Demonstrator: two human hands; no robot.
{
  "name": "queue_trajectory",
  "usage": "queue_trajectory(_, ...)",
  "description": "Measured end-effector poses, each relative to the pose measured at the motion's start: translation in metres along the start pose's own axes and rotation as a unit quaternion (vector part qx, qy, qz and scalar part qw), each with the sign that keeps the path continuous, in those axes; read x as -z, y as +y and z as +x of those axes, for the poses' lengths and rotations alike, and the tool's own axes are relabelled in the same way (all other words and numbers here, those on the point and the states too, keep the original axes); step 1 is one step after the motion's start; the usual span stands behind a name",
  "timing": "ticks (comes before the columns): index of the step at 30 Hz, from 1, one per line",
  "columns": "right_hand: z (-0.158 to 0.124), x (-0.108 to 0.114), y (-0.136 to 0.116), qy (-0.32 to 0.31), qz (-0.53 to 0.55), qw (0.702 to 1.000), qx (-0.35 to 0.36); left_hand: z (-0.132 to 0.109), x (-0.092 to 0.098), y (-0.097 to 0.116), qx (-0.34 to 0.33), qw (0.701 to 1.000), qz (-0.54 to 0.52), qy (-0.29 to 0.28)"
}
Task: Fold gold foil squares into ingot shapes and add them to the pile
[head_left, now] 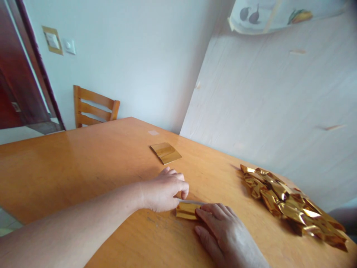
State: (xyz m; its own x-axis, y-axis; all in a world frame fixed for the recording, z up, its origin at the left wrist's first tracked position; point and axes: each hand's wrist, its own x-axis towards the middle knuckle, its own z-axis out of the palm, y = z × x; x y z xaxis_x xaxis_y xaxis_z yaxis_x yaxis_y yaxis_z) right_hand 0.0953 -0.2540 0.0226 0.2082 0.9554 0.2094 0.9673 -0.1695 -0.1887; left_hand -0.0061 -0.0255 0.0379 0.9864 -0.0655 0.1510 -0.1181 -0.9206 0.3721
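Observation:
A small sheet of gold foil paper [185, 211], folded into a strip with a pale far edge, lies on the table between my hands. My left hand [166, 190] is closed at its far left end, index finger bent down and thumb by the pale edge; the exact grip is partly hidden. On the right end, my right hand [225, 230] has its fingers bent over the paper, holding it against the table, with the thumb apart on the near side. Beyond my left hand sits a flat, squarish stack of gold paper [166, 152].
Along the right edge, a heap of folded gold foil pieces [284, 201] lies against the wall side. The wooden table [69, 167] meets a pale board on the right. A wooden chair [95, 106] stands behind the far left edge. A small pale patch [153, 133] marks the far tabletop.

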Motion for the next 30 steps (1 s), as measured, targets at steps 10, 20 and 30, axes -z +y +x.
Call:
queue_trajectory(10, 0.0, 0.003, -0.002, -0.014, -0.003, 1.0, -0.007, 0.0, -0.003, 0.004, -0.006, 1.0, 0.006, -0.006)
queue_trajectory(20, 0.0, 0.005, -0.008, -0.036, -0.018, 0.999, -0.023, 0.0, -0.008, 0.009, -0.01, 0.999, 0.023, 0.027)
queue_trajectory(30, 0.001, 0.011, -0.012, -0.045, -0.008, 0.999, -0.03, -0.003, -0.003, 0.023, -0.133, 0.991, 0.01, 0.032)
